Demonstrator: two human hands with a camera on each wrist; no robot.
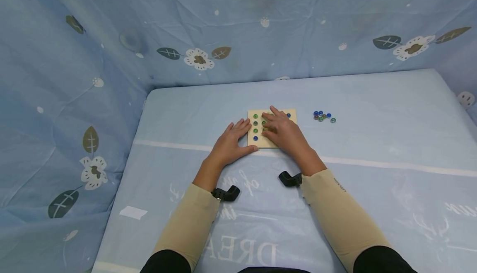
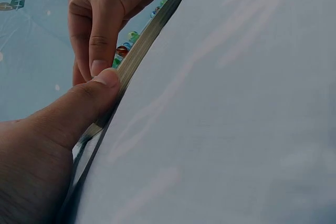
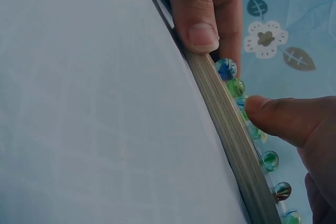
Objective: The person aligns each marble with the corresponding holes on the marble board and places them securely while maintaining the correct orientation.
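A pale wooden board lies on the table with green and blue glass marbles standing in rows on it. My left hand rests at the board's left side, fingers fairly straight along the edge. Its thumb presses the near edge by the corner. My right hand is over the middle of the board with bent fingers, covering part of the rows. Its thumb reaches the line of marbles, overlapping a blue-green one. I cannot tell whether a marble is pinched there.
Several loose marbles lie in a small group right of the board. A pale cloth with white lettering covers the table. A white patch is at the left front. Blue patterned fabric hangs behind and at the left.
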